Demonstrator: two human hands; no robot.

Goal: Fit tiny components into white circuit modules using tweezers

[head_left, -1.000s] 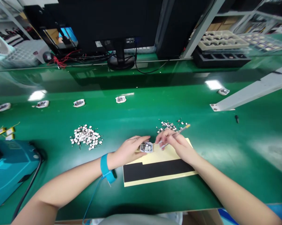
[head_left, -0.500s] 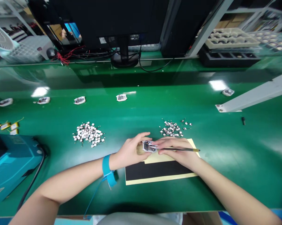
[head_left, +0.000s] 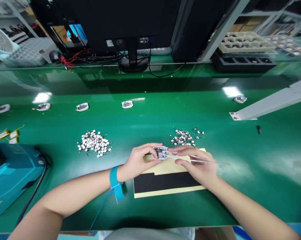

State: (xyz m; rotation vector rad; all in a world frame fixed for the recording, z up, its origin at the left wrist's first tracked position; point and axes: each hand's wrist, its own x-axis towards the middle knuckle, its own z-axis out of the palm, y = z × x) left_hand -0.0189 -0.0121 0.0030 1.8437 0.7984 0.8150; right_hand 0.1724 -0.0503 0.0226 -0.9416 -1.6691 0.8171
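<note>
My left hand, with a blue wrist strap on its wrist, pinches a small white circuit module above a yellow and black sheet. My right hand holds thin tweezers lying almost flat, their tips touching the module. A small pile of tiny metal parts lies just beyond my right hand. A bigger pile of the same parts sits to the left.
Several white modules, such as one module, lie in a row across the green bench. A teal machine stands at the left edge, a monitor stand at the back, part trays at the back right, and a grey metal bar on the right.
My right hand has swung the tweezers from pointing up and right to lying nearly level, with the tips at the module. My left hand has lifted the module slightly.
</note>
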